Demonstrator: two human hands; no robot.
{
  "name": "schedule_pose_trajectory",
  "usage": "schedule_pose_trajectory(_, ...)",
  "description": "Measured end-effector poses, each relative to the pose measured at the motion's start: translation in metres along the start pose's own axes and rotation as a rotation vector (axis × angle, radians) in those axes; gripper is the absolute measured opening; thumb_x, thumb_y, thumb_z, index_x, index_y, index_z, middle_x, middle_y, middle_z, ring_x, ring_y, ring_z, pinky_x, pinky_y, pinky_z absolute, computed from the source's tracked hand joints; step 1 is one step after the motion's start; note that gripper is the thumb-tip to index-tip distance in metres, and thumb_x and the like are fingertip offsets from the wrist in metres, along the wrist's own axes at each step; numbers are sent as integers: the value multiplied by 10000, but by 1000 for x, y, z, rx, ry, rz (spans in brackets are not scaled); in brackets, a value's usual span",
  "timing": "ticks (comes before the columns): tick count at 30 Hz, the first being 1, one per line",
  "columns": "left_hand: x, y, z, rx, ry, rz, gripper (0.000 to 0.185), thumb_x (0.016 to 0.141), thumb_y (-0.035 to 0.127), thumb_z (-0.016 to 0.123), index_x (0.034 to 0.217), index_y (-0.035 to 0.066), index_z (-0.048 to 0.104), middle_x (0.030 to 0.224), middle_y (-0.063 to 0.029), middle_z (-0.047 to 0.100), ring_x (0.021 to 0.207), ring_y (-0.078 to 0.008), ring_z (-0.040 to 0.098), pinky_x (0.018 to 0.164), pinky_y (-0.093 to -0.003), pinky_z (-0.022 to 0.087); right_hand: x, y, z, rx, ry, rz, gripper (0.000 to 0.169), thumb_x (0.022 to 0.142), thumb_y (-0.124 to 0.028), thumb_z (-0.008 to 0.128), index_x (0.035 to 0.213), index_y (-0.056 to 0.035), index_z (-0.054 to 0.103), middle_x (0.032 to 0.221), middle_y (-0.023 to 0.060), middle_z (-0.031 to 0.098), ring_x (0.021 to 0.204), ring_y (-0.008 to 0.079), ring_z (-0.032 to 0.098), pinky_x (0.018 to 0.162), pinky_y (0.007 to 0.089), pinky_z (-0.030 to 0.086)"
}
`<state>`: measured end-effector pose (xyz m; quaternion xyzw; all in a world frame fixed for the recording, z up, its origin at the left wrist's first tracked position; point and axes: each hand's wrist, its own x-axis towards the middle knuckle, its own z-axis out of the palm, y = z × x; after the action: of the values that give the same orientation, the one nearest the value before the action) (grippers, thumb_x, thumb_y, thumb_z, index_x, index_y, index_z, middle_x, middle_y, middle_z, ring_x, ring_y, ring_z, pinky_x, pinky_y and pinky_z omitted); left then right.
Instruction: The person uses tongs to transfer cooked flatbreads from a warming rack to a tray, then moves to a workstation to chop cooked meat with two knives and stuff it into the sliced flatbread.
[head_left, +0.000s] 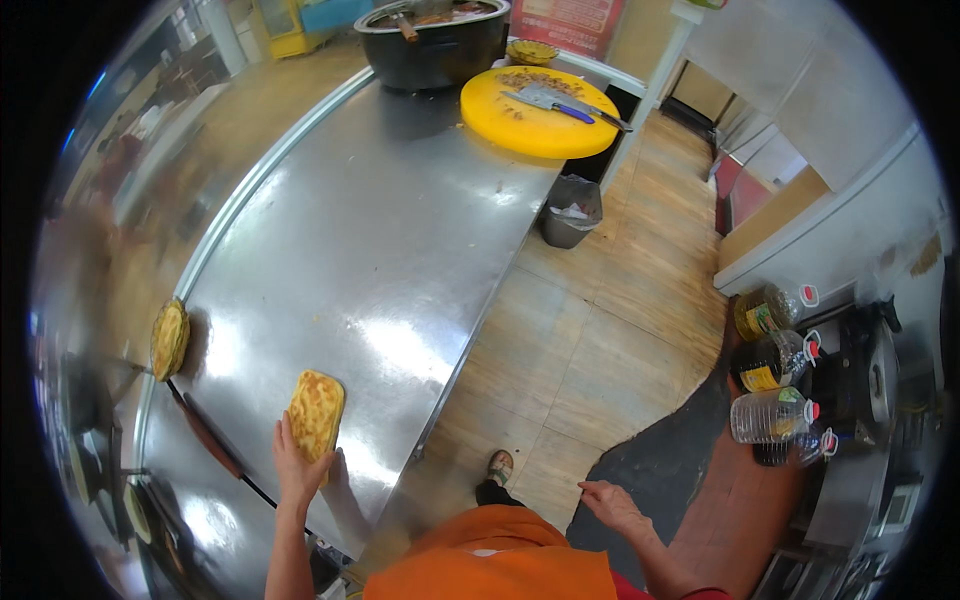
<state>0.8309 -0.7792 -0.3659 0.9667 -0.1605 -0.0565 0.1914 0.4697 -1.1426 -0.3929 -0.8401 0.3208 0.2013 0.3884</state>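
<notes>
My left hand (300, 457) grips the near end of a browned, rectangular flatbread (315, 412) over the steel counter (360, 247), thumb on one side and fingers on the other. Off the counter, my right hand (613, 504) hangs above the floor at the lower right, with nothing in it that I can see and its fingers partly bent. Left of the flatbread, a plate of more flatbread (170, 340) stands by the counter's far edge. A dark rod with a brown grip (210, 442) lies between that plate and my left forearm.
A round yellow cutting board (495, 124) holds chopped food, a cleaver (536, 99) and a blue-handled knife (574, 113). Beside it stands a large black pot (435, 60) with a ladle. A lined trash bin (568, 232) is below the counter. Several large plastic bottles (769, 416) line the right side.
</notes>
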Motion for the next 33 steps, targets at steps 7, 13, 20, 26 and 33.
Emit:
schedule_pose_trajectory(7,-78,3,-15,-85,221,-15,499,792,75,598,1254,1,428,1254,-196,420,1178,-341,395,994,-395,314,47,-20,22,-15,-224,-216,313,859,-223,519,1124,-71,585,1012,169,615,905,306,592,786,369,468)
schedule_pose_trajectory(13,-163,-42,-30,-269,377,-192,214,844,34,539,1050,-14,569,996,-142,556,901,-252,555,808,-326,432,76,-92,36,-162,-210,-409,307,867,-199,525,1130,-51,580,935,168,633,830,296,610,752,360,478)
schedule_pose_trajectory(20,-233,-76,-15,-699,282,-494,163,899,78,470,919,-8,607,778,-92,584,695,-161,559,632,-272,446,44,-193,92,342,-262,-412,227,902,-80,493,1090,-30,609,907,102,634,754,167,601,688,260,474)
schedule_pose_trajectory(26,-346,-153,53,-873,241,-915,391,874,185,503,1225,16,477,965,-50,575,794,-139,568,697,-261,471,16,-284,173,291,-342,-775,243,915,-21,452,1110,-4,596,910,76,615,741,111,569,671,229,465)
schedule_pose_trajectory(33,-441,-250,89,-777,481,-1240,381,850,172,498,1190,2,510,963,-113,603,841,-202,576,734,-305,470,20,-332,248,23,-320,-982,219,899,-1,470,1066,-10,611,835,65,597,724,106,549,633,221,435)
